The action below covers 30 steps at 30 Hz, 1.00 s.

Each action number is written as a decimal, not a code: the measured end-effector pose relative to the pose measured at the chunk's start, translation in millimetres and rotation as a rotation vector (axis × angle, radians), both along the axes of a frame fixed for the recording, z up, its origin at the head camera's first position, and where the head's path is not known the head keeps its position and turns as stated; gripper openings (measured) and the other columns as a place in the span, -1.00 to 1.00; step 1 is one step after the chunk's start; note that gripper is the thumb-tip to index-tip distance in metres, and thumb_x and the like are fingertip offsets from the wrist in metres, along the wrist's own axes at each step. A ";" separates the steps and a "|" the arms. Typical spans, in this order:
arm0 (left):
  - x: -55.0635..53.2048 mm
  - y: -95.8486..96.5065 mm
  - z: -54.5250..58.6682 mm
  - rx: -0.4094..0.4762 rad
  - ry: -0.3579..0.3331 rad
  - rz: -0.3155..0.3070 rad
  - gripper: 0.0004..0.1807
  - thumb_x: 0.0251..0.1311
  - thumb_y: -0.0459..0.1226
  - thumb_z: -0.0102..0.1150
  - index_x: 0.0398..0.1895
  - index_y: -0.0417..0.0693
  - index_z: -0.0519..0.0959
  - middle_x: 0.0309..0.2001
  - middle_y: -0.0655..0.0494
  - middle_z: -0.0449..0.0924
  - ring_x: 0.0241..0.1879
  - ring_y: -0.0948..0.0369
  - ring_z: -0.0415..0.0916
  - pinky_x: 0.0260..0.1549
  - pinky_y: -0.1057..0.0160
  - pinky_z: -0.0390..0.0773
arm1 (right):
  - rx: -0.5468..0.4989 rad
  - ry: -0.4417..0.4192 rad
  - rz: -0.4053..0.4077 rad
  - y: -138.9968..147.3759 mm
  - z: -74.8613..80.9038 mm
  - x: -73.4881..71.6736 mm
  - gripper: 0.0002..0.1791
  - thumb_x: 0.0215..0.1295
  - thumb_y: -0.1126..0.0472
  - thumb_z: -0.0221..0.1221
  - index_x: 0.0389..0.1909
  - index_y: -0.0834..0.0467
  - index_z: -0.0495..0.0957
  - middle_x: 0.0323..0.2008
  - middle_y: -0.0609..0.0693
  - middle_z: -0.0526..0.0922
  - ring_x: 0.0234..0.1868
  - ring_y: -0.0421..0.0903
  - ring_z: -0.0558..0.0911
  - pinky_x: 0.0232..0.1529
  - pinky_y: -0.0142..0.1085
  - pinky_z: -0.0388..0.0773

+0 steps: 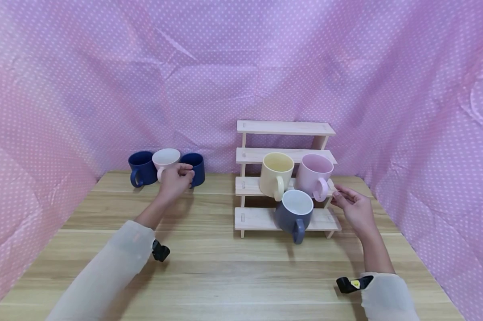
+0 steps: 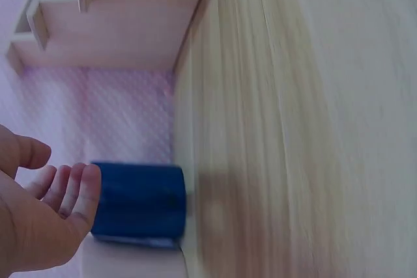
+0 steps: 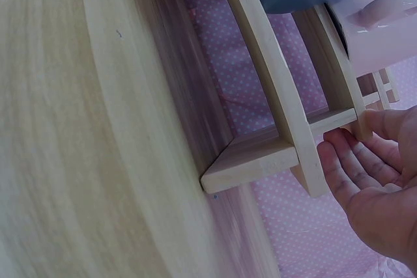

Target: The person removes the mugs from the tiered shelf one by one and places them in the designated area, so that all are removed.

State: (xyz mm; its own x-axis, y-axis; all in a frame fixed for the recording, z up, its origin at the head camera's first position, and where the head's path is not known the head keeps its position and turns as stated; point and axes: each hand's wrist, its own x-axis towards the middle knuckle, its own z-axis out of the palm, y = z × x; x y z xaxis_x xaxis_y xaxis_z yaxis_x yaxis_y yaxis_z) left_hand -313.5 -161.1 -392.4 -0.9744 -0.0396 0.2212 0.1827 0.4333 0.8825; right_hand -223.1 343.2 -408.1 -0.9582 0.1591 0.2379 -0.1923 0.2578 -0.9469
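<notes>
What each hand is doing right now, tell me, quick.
Left hand: open at the navy mug nearest the rack, holding nothing.
Right hand: holding the rack at its right side.

The left arm reaches toward the far edge of the pale wood-grain bench, its bare left hand loosely bent-fingered, thumb apart; near the far right corner, the bare right hand pinches, thumb opposite fingers.

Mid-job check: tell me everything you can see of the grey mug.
The grey mug looks ceramic, smooth and grey outside, white inside, with one looped handle facing front. It appears empty and stands upright on the wooden tiered rack's lowest tier, near the middle. Neither the left hand nor the right hand touches it.
</notes>
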 end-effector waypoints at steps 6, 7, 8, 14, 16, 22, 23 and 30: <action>12.5 22.0 9.6 0.007 0.038 -0.062 -0.70 0.43 -0.32 0.17 0.09 -0.35 0.59 -0.10 -0.22 0.65 -0.32 0.07 0.62 -0.44 0.43 0.63 | 0.018 0.001 -0.002 1.1 -0.6 0.5 -0.41 0.53 0.18 0.18 0.34 0.53 0.34 -0.19 -0.38 0.68 -0.22 -0.33 0.74 -0.06 -0.43 0.68; 14.7 25.7 11.5 0.007 0.040 -0.074 -0.71 0.43 -0.32 0.18 0.09 -0.34 0.59 -0.10 -0.20 0.64 -0.31 0.07 0.61 -0.42 0.43 0.63 | 0.018 0.001 -0.002 1.2 -0.7 0.7 -0.41 0.53 0.18 0.18 0.34 0.53 0.34 -0.20 -0.38 0.68 -0.23 -0.33 0.74 -0.05 -0.43 0.68; 16.6 29.3 13.0 0.004 0.045 -0.083 -0.72 0.42 -0.32 0.19 0.08 -0.32 0.60 -0.11 -0.19 0.65 -0.28 0.07 0.61 -0.39 0.43 0.65 | 0.018 0.002 -0.002 1.2 -1.0 0.5 -0.41 0.53 0.18 0.17 0.34 0.54 0.34 -0.20 -0.39 0.68 -0.23 -0.33 0.74 -0.05 -0.43 0.68; 27.6 50.9 20.5 -0.009 0.052 -0.147 -0.76 0.43 -0.28 0.22 0.04 -0.24 0.63 -0.13 -0.10 0.67 -0.25 0.08 0.62 -0.32 0.31 0.67 | -0.017 0.002 0.006 1.6 -1.8 1.5 -0.40 0.52 0.19 0.18 0.33 0.56 0.33 -0.20 -0.37 0.69 -0.23 -0.32 0.75 -0.06 -0.45 0.67; 30.7 58.6 22.1 -0.022 0.061 -0.165 -0.76 0.43 -0.26 0.22 0.03 -0.23 0.64 -0.14 -0.09 0.69 -0.21 0.06 0.63 -0.27 0.24 0.67 | -0.015 0.004 0.005 1.8 -2.1 1.5 -0.40 0.52 0.19 0.18 0.33 0.56 0.33 -0.20 -0.37 0.69 -0.23 -0.32 0.75 -0.06 -0.44 0.67; 38.7 79.2 23.5 -0.062 0.114 -0.216 -0.76 0.42 -0.23 0.23 -0.01 -0.21 0.67 -0.16 -0.05 0.72 -0.14 0.03 0.65 -0.09 0.07 0.67 | 0.002 0.003 0.002 2.0 -1.9 0.4 -0.40 0.52 0.17 0.19 0.34 0.53 0.34 -0.20 -0.38 0.69 -0.22 -0.31 0.75 -0.05 -0.43 0.67; 40.0 82.4 23.7 -0.064 0.121 -0.229 -0.76 0.42 -0.23 0.24 -0.01 -0.21 0.67 -0.16 -0.04 0.72 -0.14 0.03 0.65 -0.07 0.06 0.67 | 0.002 0.003 0.002 1.9 -1.8 0.3 -0.40 0.52 0.17 0.19 0.34 0.53 0.34 -0.20 -0.37 0.69 -0.22 -0.31 0.75 -0.05 -0.43 0.67; 51.7 104.5 29.4 -0.056 0.121 -0.321 -0.74 0.43 -0.18 0.24 0.01 -0.17 0.66 -0.17 0.02 0.70 -0.16 0.09 0.64 -0.17 0.14 0.68 | -0.017 0.013 0.012 1.1 -0.6 0.1 -0.42 0.51 0.22 0.20 0.34 0.53 0.34 -0.18 -0.37 0.69 -0.22 -0.28 0.76 -0.07 -0.44 0.67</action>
